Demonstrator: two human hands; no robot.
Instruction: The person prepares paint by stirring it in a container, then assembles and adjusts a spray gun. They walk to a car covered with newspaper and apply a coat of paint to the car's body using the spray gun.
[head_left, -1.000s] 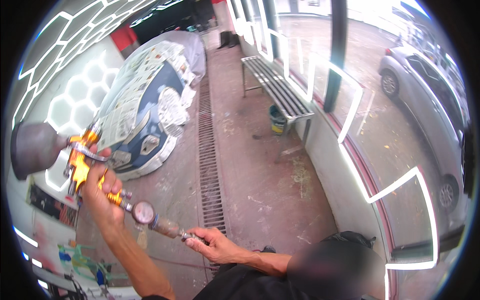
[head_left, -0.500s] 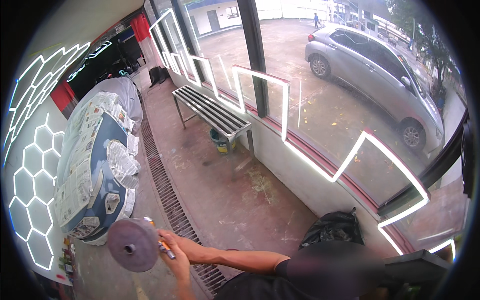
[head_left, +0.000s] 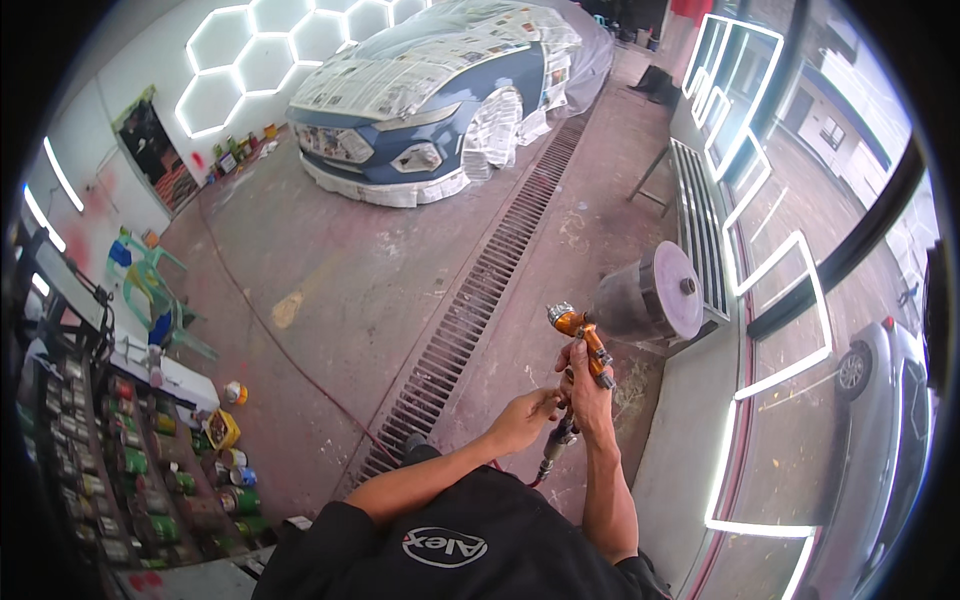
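A spray gun [head_left: 577,325] with an orange body and silver nozzle is gripped in my right hand [head_left: 593,398], its nozzle toward the upper left. On its right sits a big grey paint cup [head_left: 628,300], tilted sideways so its round lid [head_left: 676,290] faces right. My left hand [head_left: 527,418] has its fingers curled against the gun's handle; the fingertips are partly hidden. Below the handle hangs a metal hose fitting [head_left: 553,455], joined to a thin red hose. Further off stands a blue car [head_left: 430,135] masked with newspaper and plastic sheeting.
A drain grate [head_left: 490,270] runs along the floor toward the car. An air hose [head_left: 270,345] crosses the floor on the left. Paint cans [head_left: 135,460] fill a rack at lower left, near a green chair [head_left: 150,285]. A slatted metal bench [head_left: 700,210] stands by the windows.
My view has turned left, bringing the masked car to the top middle and the silver car outside to the right edge. The spray gun now appears right of the middle, still in hand.
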